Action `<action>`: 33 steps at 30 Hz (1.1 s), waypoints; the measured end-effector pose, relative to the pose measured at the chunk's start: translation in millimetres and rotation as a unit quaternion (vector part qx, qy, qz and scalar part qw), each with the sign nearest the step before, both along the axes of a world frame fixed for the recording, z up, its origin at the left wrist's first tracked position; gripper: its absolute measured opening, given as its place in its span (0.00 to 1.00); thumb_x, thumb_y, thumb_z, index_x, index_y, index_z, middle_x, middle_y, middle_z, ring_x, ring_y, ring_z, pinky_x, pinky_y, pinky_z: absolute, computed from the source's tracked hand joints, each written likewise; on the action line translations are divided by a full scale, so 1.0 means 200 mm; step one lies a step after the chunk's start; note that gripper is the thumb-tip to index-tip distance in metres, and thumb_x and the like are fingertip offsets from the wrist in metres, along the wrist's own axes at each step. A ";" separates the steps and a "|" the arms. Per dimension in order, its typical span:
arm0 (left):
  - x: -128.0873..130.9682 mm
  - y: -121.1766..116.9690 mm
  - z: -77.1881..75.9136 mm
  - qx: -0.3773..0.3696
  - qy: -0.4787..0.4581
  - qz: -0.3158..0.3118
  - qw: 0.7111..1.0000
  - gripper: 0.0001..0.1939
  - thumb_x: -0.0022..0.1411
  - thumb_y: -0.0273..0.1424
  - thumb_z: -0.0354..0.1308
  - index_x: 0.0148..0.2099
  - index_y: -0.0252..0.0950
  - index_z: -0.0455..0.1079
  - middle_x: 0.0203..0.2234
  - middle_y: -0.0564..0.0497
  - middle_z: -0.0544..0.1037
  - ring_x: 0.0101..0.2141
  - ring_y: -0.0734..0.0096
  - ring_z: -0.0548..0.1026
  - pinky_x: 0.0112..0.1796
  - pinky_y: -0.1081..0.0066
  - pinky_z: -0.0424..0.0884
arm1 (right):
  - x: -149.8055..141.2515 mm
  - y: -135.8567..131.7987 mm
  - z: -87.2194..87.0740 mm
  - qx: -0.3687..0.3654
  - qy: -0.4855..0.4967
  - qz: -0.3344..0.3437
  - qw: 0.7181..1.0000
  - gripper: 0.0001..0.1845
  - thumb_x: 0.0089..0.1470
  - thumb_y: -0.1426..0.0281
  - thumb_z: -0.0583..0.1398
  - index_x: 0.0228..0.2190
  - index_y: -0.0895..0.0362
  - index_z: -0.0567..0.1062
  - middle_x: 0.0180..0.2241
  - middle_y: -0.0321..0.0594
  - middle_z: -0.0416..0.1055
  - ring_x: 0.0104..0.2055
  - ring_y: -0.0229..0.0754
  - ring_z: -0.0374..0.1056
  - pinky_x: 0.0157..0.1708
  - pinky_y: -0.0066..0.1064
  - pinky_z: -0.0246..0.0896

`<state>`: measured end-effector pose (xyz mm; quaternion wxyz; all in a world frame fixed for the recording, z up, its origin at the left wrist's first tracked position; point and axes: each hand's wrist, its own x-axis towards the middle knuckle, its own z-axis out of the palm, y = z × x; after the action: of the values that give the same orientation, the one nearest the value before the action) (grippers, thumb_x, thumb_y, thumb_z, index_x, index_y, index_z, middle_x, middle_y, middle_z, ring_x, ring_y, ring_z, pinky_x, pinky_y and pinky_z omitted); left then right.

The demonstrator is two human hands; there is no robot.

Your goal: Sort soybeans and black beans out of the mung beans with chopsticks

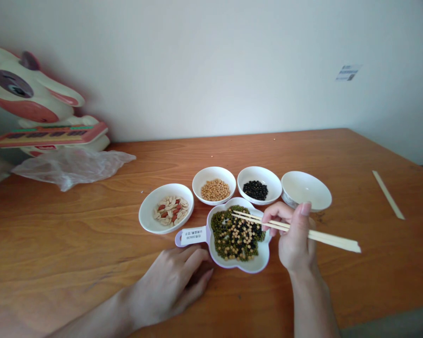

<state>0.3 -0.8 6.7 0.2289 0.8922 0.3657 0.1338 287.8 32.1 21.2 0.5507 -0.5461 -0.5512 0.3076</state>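
My right hand (296, 234) grips a pair of light wooden chopsticks (333, 238). Their tips are together over the mixed beans (238, 234), green, black and yellowish, in a flower-shaped white dish with a lilac rim (255, 271). Whether a bean is pinched at the tips I cannot tell. My left hand (172, 281) rests on the table just below the labelled dish handle (193, 235), fingers loosely bent and thumb apart, holding nothing. Behind the dish stand a bowl of peanuts (149, 223), a bowl of soybeans (200, 179), a bowl of black beans (245, 174) and a bare white bowl (306, 188).
On the wooden table (359, 197), a paper chopstick sleeve or strip (387, 195) lies at the right. A cow-shaped toy keyboard (45, 112) and a crumpled clear plastic bag (74, 169) sit at the back left. The wall (211, 70) bounds the table behind.
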 end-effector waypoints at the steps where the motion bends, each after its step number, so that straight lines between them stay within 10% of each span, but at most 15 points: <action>1: 0.00 0.00 0.00 -0.001 0.000 0.000 1.000 0.06 0.76 0.29 0.53 0.52 0.44 0.67 0.40 0.54 0.81 0.34 0.67 0.79 0.35 0.68 0.72 | 0.00 0.00 0.00 0.003 -0.001 -0.001 1.000 0.50 0.69 0.37 0.34 0.22 0.54 0.78 0.19 0.41 0.71 0.21 0.39 0.63 0.22 0.33 0.57; 10: 0.00 0.00 0.00 0.005 -0.006 0.000 1.000 0.07 0.76 0.28 0.54 0.52 0.44 0.67 0.39 0.54 0.81 0.35 0.67 0.80 0.35 0.68 0.72 | -0.01 0.00 0.04 0.044 0.004 -0.018 0.999 0.52 0.68 0.36 0.35 0.19 0.55 0.78 0.16 0.41 0.72 0.19 0.39 0.64 0.20 0.32 0.57; 21: 0.00 0.00 0.00 -0.002 -0.007 0.001 1.000 0.07 0.76 0.28 0.54 0.53 0.44 0.67 0.40 0.54 0.81 0.34 0.68 0.79 0.35 0.69 0.72 | 0.05 -0.02 0.09 0.221 0.125 -0.197 0.947 0.51 0.68 0.36 0.35 0.17 0.54 0.76 0.14 0.41 0.69 0.17 0.43 0.69 0.21 0.34 0.63; 33: 0.00 0.00 0.01 0.005 -0.006 0.000 1.000 0.07 0.75 0.27 0.54 0.52 0.43 0.68 0.39 0.53 0.81 0.34 0.67 0.79 0.35 0.69 0.72 | 0.04 -0.02 0.10 0.193 0.166 -0.209 0.944 0.47 0.70 0.40 0.38 0.19 0.54 0.76 0.14 0.40 0.68 0.18 0.42 0.68 0.20 0.33 0.61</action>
<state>0.6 -0.8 8.8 0.2262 0.8924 0.3640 0.1414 296.6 27.4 42.1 0.7811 -0.4738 -0.3741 0.1595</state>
